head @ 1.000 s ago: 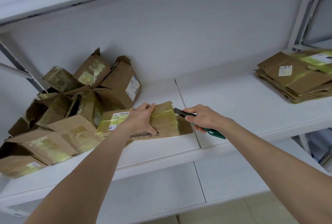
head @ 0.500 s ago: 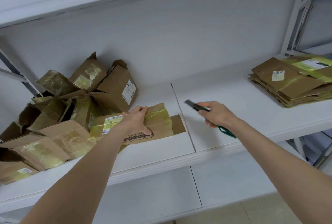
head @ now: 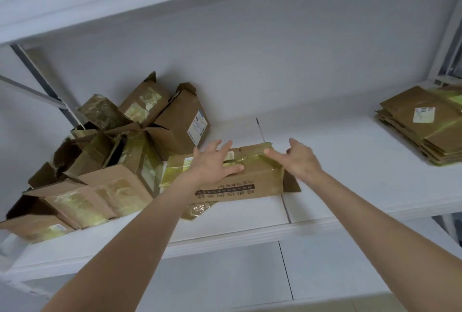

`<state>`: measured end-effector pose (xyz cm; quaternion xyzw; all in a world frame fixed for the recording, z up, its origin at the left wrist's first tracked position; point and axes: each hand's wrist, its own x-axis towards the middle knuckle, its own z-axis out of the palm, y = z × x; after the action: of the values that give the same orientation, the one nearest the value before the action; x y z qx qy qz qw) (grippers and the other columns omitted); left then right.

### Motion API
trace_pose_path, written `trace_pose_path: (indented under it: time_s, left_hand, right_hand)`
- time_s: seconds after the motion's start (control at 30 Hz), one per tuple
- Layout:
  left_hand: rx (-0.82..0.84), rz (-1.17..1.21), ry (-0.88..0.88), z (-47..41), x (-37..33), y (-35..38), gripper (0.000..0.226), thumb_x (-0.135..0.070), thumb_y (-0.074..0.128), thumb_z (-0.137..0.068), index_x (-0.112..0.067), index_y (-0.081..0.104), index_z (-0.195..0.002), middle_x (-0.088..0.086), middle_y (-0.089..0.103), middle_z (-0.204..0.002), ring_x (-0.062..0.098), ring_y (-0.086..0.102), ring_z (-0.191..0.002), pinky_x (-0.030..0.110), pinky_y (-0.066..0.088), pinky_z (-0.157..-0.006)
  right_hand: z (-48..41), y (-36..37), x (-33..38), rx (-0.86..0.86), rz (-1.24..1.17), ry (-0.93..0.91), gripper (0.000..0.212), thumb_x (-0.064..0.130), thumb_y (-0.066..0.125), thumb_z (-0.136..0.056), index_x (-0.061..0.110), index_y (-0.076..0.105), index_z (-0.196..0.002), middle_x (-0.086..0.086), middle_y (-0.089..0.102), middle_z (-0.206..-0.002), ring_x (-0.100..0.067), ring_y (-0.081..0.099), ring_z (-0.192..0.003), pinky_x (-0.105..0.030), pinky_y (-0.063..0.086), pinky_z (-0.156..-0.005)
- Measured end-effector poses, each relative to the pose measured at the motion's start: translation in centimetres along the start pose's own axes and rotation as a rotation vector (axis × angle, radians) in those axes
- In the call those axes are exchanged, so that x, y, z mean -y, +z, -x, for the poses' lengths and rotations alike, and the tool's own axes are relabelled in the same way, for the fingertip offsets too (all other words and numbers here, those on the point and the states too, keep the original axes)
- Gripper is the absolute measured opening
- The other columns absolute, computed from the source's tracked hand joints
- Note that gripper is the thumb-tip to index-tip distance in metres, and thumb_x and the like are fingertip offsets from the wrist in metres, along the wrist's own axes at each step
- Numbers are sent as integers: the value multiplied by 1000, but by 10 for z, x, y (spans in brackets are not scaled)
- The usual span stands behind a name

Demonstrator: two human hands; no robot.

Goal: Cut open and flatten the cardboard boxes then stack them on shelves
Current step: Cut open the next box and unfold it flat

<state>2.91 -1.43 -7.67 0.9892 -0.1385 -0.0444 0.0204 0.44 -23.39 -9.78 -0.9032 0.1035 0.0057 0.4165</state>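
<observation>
- A white metal shelf (head: 350, 181) ran across the frame at chest height, with a second board (head: 225, 274) below it.
- A loose heap of unflattened cardboard boxes (head: 105, 169), many with flaps open and wrapped in yellowish tape, filled the shelf's left end against the back wall.
- A stack of flattened boxes (head: 422, 126) lay at the far right of the same shelf, well apart from the heap.
- One brown carton (head: 237, 186), printed along its near face, sat on the shelf near the front edge, just beside the heap, with its right end flap hanging open.
- The left hand (head: 212, 161) lay spread flat on the carton's top, fingers straight and pressing down.
- The right hand (head: 300, 159) rested at the carton's right end, holding nothing, its index finger stretched out onto the strip of yellow tape (head: 250, 160) and the other fingers loosely bent.
- A white shipping label (head: 198, 125) showed on an upright box behind the carton.
</observation>
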Motion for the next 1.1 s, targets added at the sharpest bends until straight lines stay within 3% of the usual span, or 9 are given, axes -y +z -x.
trace_pose_path:
  time_s: [0.07, 0.17, 0.23, 0.4, 0.53, 0.73, 0.9, 1.0, 1.1]
  left_hand:
    - [55, -78, -75, 0, 16, 1, 90, -76, 35, -86, -30, 3, -156, 6, 5, -163, 22, 3, -150, 59, 4, -117]
    - [151, -114, -143, 5, 33, 16, 92, -82, 26, -82, -34, -2, -155, 6, 1, -163, 23, -2, -150, 62, 5, -116]
    - [151, -111, -144, 5, 40, 23, 90, -81, 24, -83, -34, -2, -155, 7, 2, -163, 23, -2, -150, 62, 5, -116]
    - [126, -181, -2, -11, 33, 13, 81, -71, 35, -90, -31, 8, -155, 2, 14, -161, 26, 25, -145, 53, 19, -114]
    - [9, -279, 188, -20, 17, 9, 65, -57, 38, -97, -27, 22, -153, 0, 36, -148, 25, 51, -122, 36, 44, -84]
    - [-92, -570, 335, -20, 6, 6, 47, -38, 29, -104, -11, 37, -141, 9, 56, -124, 32, 63, -93, 41, 51, -74]
    - [-115, -446, 319, -24, 6, 0, 27, -17, 32, -103, -10, 45, -127, 10, 64, -96, 30, 57, -76, 38, 42, -61]
    - [-165, -242, 176, -26, 12, -2, 35, -1, 37, -98, -11, 42, -131, 14, 63, -98, 31, 61, -84, 40, 48, -69]
    - [-220, -100, 146, -30, 22, -6, 26, -11, 36, -103, -11, 47, -126, 16, 62, -98, 33, 61, -89, 42, 50, -77]
  right_hand:
    - [7, 13, 17, 133, -26, 70, 75, 64, 69, -76, 8, 49, -122, -2, 56, -115, -24, 57, -109, -35, 49, -82]
    - [8, 28, 15, 286, -193, 153, 41, 47, 78, -77, 15, 56, -89, -1, 62, -105, -12, 58, -82, -24, 43, -60]
    - [10, 33, 13, 306, -259, 182, 43, 43, 79, -77, 13, 59, -99, -2, 63, -106, -13, 59, -85, -22, 41, -57]
    - [3, 39, 13, 216, -219, 225, 49, 41, 79, -78, 7, 59, -108, -8, 67, -106, -22, 64, -94, -34, 55, -79]
    - [2, 42, 12, 175, -142, 207, 44, 40, 77, -81, 6, 60, -104, -8, 67, -102, -23, 65, -91, -37, 56, -84]
    - [2, 45, 11, 134, -55, 181, 41, 43, 71, -85, 8, 59, -101, -7, 64, -96, -23, 64, -90, -36, 56, -82]
    - [2, 46, 9, 104, -31, 171, 40, 45, 69, -86, 9, 57, -100, -7, 62, -96, -25, 63, -92, -40, 56, -84]
    - [3, 47, 8, 107, -14, 156, 37, 44, 69, -86, 11, 57, -97, -5, 61, -92, -24, 62, -90, -37, 55, -81]
    - [5, 48, 6, 104, -9, 136, 32, 43, 68, -87, 13, 56, -91, -2, 59, -88, -22, 60, -88, -33, 51, -77]
